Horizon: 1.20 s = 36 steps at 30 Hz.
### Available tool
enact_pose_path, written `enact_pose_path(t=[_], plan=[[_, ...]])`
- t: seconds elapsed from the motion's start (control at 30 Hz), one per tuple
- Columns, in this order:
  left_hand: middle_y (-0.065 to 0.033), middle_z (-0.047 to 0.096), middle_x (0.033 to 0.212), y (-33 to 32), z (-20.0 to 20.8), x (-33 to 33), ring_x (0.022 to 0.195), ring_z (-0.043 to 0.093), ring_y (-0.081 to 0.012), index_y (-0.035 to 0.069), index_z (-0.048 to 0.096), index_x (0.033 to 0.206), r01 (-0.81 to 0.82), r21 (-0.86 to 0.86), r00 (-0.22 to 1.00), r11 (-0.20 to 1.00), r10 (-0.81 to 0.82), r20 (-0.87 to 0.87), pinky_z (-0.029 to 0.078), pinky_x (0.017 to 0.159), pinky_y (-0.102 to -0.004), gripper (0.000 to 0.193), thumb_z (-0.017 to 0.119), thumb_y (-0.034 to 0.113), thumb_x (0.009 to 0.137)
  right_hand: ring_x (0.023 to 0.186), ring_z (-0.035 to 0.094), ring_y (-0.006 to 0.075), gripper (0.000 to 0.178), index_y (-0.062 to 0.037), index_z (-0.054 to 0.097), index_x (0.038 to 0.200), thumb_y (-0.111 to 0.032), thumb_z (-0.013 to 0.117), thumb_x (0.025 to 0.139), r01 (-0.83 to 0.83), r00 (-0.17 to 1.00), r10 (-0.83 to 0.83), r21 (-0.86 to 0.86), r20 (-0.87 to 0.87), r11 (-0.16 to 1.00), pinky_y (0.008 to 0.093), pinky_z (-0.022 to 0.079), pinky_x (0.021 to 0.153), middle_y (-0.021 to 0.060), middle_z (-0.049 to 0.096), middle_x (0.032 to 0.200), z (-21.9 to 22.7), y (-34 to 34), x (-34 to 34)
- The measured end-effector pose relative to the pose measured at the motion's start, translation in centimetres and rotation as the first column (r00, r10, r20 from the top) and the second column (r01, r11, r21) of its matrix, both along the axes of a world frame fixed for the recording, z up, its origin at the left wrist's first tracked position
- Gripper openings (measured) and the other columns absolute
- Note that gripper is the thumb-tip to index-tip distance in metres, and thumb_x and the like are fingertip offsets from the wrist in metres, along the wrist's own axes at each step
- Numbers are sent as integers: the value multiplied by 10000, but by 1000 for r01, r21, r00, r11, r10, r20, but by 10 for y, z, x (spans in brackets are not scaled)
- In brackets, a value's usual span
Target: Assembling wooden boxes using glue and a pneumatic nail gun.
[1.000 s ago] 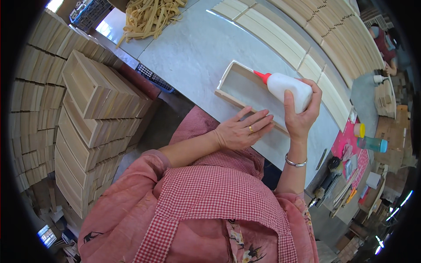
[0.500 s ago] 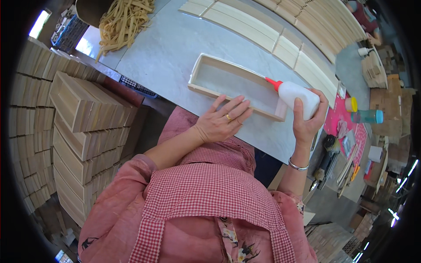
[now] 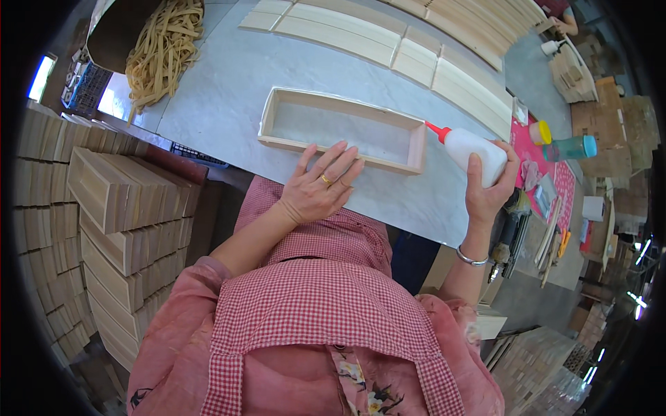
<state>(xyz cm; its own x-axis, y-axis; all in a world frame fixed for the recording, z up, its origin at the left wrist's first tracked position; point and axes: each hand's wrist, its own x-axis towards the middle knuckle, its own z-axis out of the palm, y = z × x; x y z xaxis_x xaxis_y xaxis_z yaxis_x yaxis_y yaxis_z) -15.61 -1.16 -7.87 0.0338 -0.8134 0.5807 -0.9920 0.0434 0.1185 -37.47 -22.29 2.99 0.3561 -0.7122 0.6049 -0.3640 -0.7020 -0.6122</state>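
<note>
On the grey marbled table lies a long rectangular wooden frame (image 3: 395, 165), with a white bead along parts of its upper edge. My left hand (image 3: 318, 186), a ring on one finger, rests over the frame's near side with its fingers stretched out and slightly apart. In my right hand (image 3: 490, 197) is a white squeeze glue bottle (image 3: 473, 155), tilted so that its red nozzle (image 3: 437, 131) points left. The nozzle tip is at the frame's far right corner; whether it touches the wood I cannot tell.
Wooden slats (image 3: 340, 31) lie in rows along the table's far side. A heap of tan bands (image 3: 163, 52) sits at the far left. Stacked wooden frames (image 3: 114, 191) stand left of me. To the right are a teal jar (image 3: 565, 149) and a yellow-lidded container (image 3: 540, 132); another person works beyond.
The nozzle has travelled along the frame's far edge to its right corner. My view has shifted, so the table and frame appear further left. My left hand stays at the frame's near side.
</note>
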Motion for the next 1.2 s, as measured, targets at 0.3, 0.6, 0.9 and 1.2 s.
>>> enact_pose_path(t=[0.3, 0.6, 0.9, 1.2], plan=[[-72, 427, 1603, -2, -5, -1, 1494, 396, -249, 133, 522, 1487, -8, 1, 1000, 1000, 8, 11, 173, 1251, -504, 614, 657, 271, 903, 998, 629, 254, 450, -48, 552, 1255, -110, 745, 853, 0, 1000, 1, 29, -26, 1000, 358, 507, 907, 128, 668, 1133, 2, 13, -20], [-70, 432, 1595, 0, -7, 1, 1490, 396, -244, 145, 529, 1482, -4, 3, 1000, 1000, 4, -15, 160, 1251, -500, 614, 669, 254, 894, 1011, 617, 262, 442, -41, 546, 1250, -111, 721, 850, -65, 997, 70, 146, -26, 987, 359, 492, 928, 148, 654, 1152, 13, 51, -45], [-82, 517, 1462, 6, -11, 0, 1336, 500, -250, 158, 620, 1358, -12, -146, 1000, 989, 13, 7, 272, 1187, -486, 491, 684, 236, 878, 1026, 608, 256, 472, -40, 515, 1283, -157, 701, 866, -284, 944, 206, 319, 256, 904, 361, 485, 944, 155, 637, 1191, -5, 92, 40], [-91, 572, 1299, 20, -17, 7, 1208, 550, -282, 99, 652, 1245, 48, -113, 996, 992, -56, -71, 405, 1099, -455, 377, 679, 227, 891, 1030, 618, 250, 488, -40, 501, 1298, -86, 713, 861, -515, 854, 444, 323, 271, 794, 349, 509, 919, 142, 639, 1193, -21, 124, 139]])
